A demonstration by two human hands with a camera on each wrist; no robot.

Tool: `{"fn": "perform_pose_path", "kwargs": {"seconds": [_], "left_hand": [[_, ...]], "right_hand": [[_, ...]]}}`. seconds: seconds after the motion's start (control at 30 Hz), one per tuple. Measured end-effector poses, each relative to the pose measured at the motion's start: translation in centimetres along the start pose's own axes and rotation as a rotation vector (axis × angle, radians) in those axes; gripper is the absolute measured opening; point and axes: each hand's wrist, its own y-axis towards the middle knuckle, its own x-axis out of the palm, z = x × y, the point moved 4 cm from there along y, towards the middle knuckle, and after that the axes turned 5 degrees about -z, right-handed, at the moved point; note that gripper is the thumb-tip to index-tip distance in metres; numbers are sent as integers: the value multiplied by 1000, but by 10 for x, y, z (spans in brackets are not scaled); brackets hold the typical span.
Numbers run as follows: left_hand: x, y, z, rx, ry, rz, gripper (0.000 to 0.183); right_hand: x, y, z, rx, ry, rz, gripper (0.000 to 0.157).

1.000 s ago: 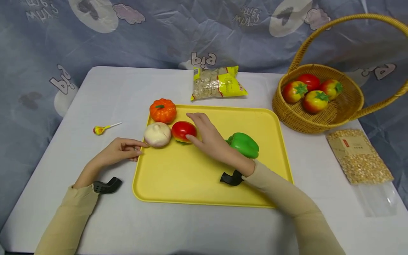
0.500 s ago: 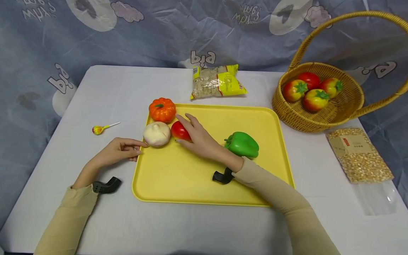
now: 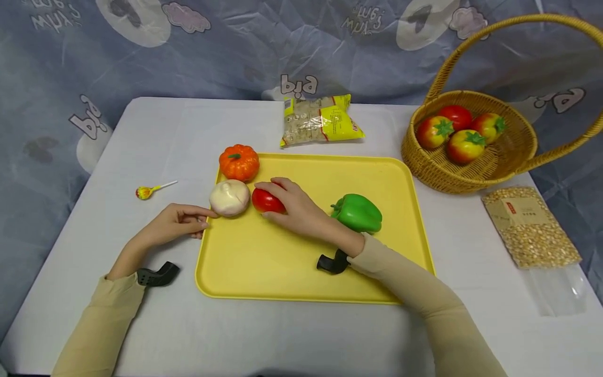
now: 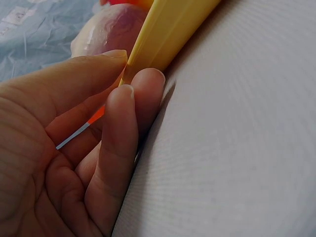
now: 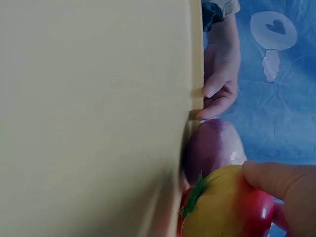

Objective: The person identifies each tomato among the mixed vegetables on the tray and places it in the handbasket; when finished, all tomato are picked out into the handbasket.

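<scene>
My right hand (image 3: 299,209) grips a toy tomato (image 3: 267,201) near the left side of the yellow tray (image 3: 282,262). The right wrist view shows the tomato's yellow side and green leaf, with the thumb (image 5: 274,180) on its red part. Just left of it sits a round white-and-purple bulb (image 3: 229,198). An orange pumpkin (image 3: 239,163) stands at the tray's back left corner. My left hand (image 3: 176,224) pinches the tray's left rim; in the left wrist view its fingertips meet at the yellow edge (image 4: 158,37). A green bell pepper (image 3: 358,213) lies behind my right wrist.
A wicker basket (image 3: 424,168) with several toy fruits stands at the back right, its tall handle raised. Below it lies a bag of corn kernels (image 3: 532,230). A yellow packet (image 3: 322,120) lies behind the tray, and a lollipop (image 3: 146,192) to its left.
My right hand has moved left and down over the tomato, and its fingers have closed round it. My left hand stays at the tray's rim.
</scene>
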Motion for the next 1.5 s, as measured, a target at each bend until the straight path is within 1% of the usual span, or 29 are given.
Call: {"fn": "perform_pose_path", "kwargs": {"seconds": [0.2, 0.43, 0.63, 0.8, 1.07, 1.17, 1.33, 1.5], "left_hand": [[0, 0, 0, 2, -11, 1, 31], [0, 1, -1, 1, -20, 2, 31], [1, 0, -1, 9, -18, -3, 32], [0, 0, -1, 12, -22, -3, 31], [0, 1, -1, -5, -13, 0, 31], [0, 1, 0, -4, -9, 1, 31], [0, 1, -1, 0, -14, -2, 31], [0, 1, -2, -9, -27, -3, 32]], "right_hand": [[-16, -14, -13, -42, -10, 45, 52], [-39, -31, -23, -61, -22, 70, 53], [-62, -42, -23, -93, -23, 146, 54], [-82, -53, -16, -111, -47, 214, 53], [-111, -71, 3, -122, -95, 298, 54], [-122, -78, 14, -102, -121, 329, 55], [-142, -92, 33, -36, -162, 393, 56], [-163, -108, 52, 13, -180, 477, 59]]}}
